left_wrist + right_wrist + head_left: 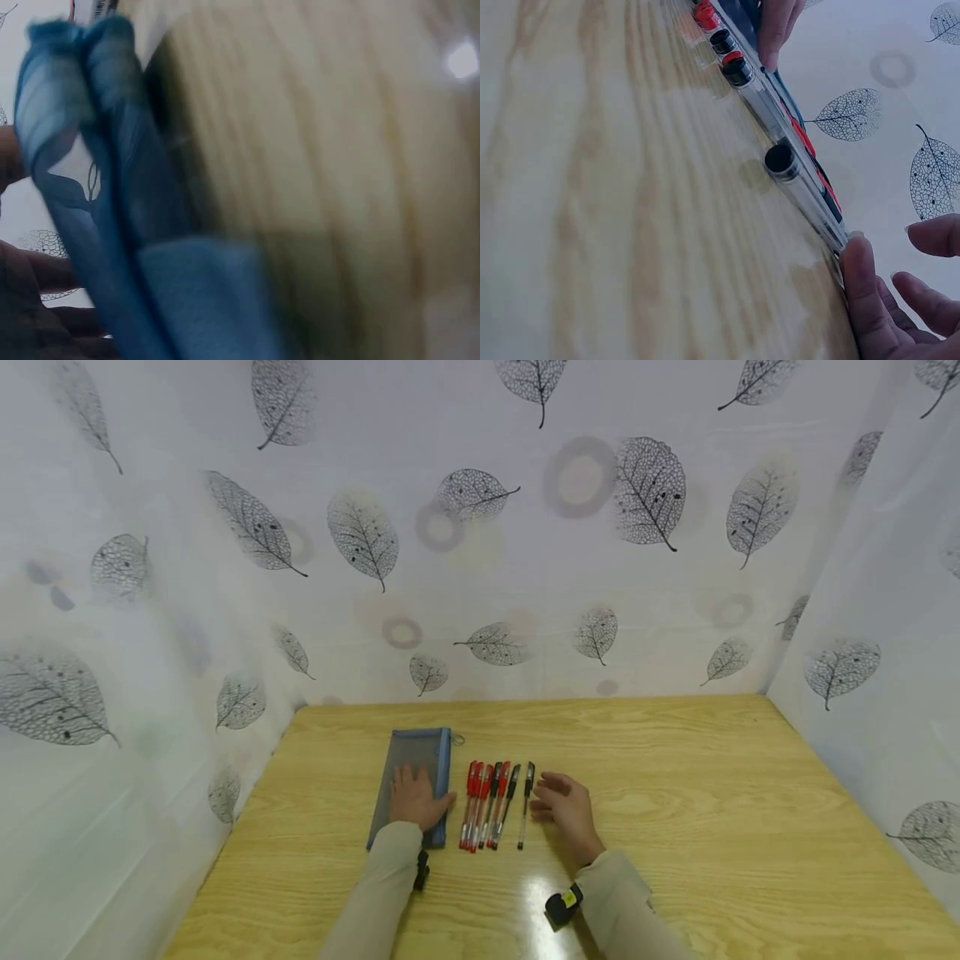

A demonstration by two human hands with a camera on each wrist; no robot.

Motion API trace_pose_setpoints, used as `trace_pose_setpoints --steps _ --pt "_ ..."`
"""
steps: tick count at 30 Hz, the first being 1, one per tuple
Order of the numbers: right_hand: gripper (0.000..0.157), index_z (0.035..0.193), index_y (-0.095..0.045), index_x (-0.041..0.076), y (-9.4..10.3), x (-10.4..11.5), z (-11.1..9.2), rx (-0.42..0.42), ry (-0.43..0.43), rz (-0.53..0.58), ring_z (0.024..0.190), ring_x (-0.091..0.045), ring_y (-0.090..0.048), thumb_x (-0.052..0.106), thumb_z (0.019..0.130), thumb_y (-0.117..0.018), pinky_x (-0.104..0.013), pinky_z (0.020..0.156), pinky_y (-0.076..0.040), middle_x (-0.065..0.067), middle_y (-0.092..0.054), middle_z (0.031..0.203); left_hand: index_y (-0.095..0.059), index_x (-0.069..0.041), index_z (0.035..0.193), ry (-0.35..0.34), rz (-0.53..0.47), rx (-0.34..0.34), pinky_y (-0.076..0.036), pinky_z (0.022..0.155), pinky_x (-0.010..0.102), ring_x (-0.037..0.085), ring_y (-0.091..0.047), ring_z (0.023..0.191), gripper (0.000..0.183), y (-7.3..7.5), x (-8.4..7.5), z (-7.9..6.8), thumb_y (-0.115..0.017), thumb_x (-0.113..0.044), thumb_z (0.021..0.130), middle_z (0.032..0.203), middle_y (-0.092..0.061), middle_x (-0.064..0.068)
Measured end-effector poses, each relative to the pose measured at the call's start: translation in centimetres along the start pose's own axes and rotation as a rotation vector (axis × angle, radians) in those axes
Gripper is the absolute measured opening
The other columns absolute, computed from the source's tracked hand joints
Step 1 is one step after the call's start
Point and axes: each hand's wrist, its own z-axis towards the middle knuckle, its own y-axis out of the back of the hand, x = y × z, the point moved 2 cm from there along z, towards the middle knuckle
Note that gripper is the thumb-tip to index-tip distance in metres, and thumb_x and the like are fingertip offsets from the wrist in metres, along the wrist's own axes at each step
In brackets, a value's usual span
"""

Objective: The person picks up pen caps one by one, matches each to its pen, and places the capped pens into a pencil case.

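Note:
A flat mesh zip pouch with blue edging [444,760] lies left of the middle of the table. My left hand [417,799] rests on it, fingers spread and thumb reaching past its right edge. In the left wrist view the blue edging [127,187] fills the left side, blurred. Beside the pouch several red- and black-capped gel pens [483,806] lie in a row. One black-capped pen [524,806] lies apart at the right end. Just right of it is my right hand [566,810], fingers loosely bent; its thumb tip [856,244] overlaps that pen in the right wrist view.
The wood-grain table [712,827] stretches out on both sides of the pens. A pale curtain with a leaf print [525,560] closes off the back and both sides. A small ring [458,740] hangs from the pouch's top right corner.

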Motion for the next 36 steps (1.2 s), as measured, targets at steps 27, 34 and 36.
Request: trace_pose_setpoints --steps 27,34,36 --pt "0.031 0.111 -0.061 -0.014 -0.3 -0.8 1.3 -0.058 0.002 -0.202 0.063 -0.014 -0.064 -0.004 0.083 -0.069 -0.030 0.060 -0.057 -0.016 -0.066 0.086 -0.063 0.018 0.097 -0.064 -0.429 -0.251 -0.045 0.089 0.057 0.052 -0.054 0.106 0.023 -0.7 0.3 -0.1 -0.047 0.001 0.096 0.110 -0.057 0.036" --pt "0.031 0.108 -0.062 -0.014 -0.5 -0.8 1.5 -0.070 0.021 -0.222 0.059 -0.015 -0.065 -0.002 0.081 -0.071 -0.029 0.054 -0.056 -0.014 -0.068 0.081 -0.057 0.017 0.121 -0.010 -0.602 -0.352 -0.038 0.102 0.053 0.046 -0.046 0.125 0.032 -0.8 0.9 -0.6 -0.053 -0.002 0.095 0.129 -0.053 0.031" --pt "0.032 0.108 -0.062 -0.015 -0.5 -0.7 1.5 -0.069 0.034 -0.230 0.056 -0.016 -0.065 -0.001 0.081 -0.071 -0.030 0.053 -0.055 -0.014 -0.068 0.079 -0.058 0.015 0.121 0.001 -0.646 -0.371 -0.038 0.103 0.052 0.044 -0.047 0.124 0.032 -0.8 1.0 -0.6 -0.055 -0.002 0.095 0.129 -0.054 0.029"
